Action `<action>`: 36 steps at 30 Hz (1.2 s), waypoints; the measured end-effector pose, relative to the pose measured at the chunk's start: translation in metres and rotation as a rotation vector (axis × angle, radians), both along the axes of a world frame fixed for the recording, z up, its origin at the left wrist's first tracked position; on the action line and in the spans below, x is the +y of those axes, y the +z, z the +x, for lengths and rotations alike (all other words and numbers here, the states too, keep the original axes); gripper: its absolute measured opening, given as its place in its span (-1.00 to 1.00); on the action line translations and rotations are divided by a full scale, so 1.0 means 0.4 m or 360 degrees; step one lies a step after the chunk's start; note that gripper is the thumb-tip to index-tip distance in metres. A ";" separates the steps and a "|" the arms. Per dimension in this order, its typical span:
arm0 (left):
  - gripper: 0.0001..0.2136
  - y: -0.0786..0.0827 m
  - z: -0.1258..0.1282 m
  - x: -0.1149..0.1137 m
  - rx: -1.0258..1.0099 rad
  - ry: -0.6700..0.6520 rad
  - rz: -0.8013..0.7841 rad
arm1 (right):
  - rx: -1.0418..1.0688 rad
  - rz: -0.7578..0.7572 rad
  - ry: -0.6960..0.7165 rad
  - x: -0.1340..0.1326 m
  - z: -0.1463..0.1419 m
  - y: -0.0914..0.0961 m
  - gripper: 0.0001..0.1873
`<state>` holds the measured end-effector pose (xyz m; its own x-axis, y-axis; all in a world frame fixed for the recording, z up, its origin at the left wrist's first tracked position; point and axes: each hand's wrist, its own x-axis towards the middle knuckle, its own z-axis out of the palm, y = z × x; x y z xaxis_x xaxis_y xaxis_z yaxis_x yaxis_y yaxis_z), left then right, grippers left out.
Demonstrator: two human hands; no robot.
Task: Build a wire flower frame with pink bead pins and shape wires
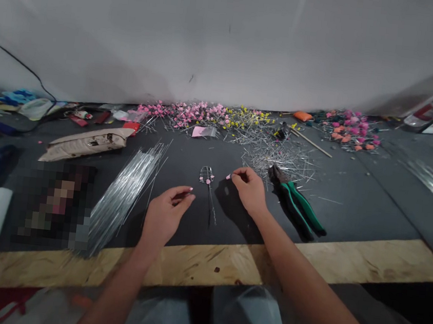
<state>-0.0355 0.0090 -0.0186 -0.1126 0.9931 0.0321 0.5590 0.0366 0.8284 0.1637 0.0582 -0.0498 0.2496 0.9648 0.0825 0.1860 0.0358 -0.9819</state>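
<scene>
A small wire piece (207, 175) with pink beads or flowers round its looped head lies on the dark tabletop between my hands, its twisted stem pointing toward me. To its left, my left hand (164, 213) hovers with thumb and forefinger apart, holding nothing visible. My right hand (250, 190) is on the other side, its thumb and forefinger brought together. A pale pink spot shows at that fingertip; whether it is a nail or a held bit, I cannot tell. Pliers (299, 204) with green and black handles lie right of my right hand.
A bundle of straight wires (126, 191) lies left of my left hand. Along the wall sit pink-headed wires (198, 113), yellow-headed wires (248, 116) and loose wires (284, 159). A beige packet (87, 143) lies at left. A wooden strip (213, 265) edges the table.
</scene>
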 end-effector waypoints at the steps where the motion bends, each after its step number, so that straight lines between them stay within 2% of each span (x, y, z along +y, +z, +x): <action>1: -0.72 0.002 0.009 0.004 -0.0189 0.0009 -0.0052 | 0.0008 -0.0004 0.0010 -0.001 0.001 0.000 -0.86; 4: -0.72 0.001 0.035 0.015 -0.0570 0.0015 -0.0150 | 0.0036 -0.0014 0.0051 -0.003 0.003 0.002 -0.86; 9: -0.77 0.004 0.062 0.028 -0.0792 0.0019 -0.0141 | 0.0100 0.0001 0.0025 -0.009 0.008 0.011 -0.85; 12: -0.79 0.006 0.072 0.033 -0.0780 0.0006 -0.0105 | 0.0115 0.0010 0.0009 -0.022 0.013 0.024 -0.83; 14: -0.79 0.002 0.076 0.036 -0.0740 -0.0021 -0.0071 | 0.0128 0.0008 0.0092 -0.034 0.013 0.035 -0.81; 19: -0.82 -0.018 0.076 0.037 -0.0615 -0.0096 -0.0010 | 0.0176 0.0093 0.0683 -0.060 -0.005 0.052 -0.78; 22: -0.84 -0.021 0.075 0.034 -0.0605 -0.0150 -0.0011 | 0.0181 0.0126 0.0842 -0.064 -0.018 0.053 -0.77; 29: -0.85 -0.024 0.075 0.028 -0.0464 -0.0250 0.0014 | 0.0108 0.0143 0.0910 -0.064 -0.024 0.048 -0.86; 36: -0.85 -0.037 0.072 0.019 -0.0434 -0.0292 0.0055 | 0.0301 -0.0069 0.0929 -0.064 -0.026 0.041 -0.85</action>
<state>-0.0067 0.0168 -0.0332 0.0588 0.9965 0.0596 0.3110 -0.0750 0.9474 0.1533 0.0328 -0.0332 -0.3145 0.9482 0.0457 -0.0296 0.0383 -0.9988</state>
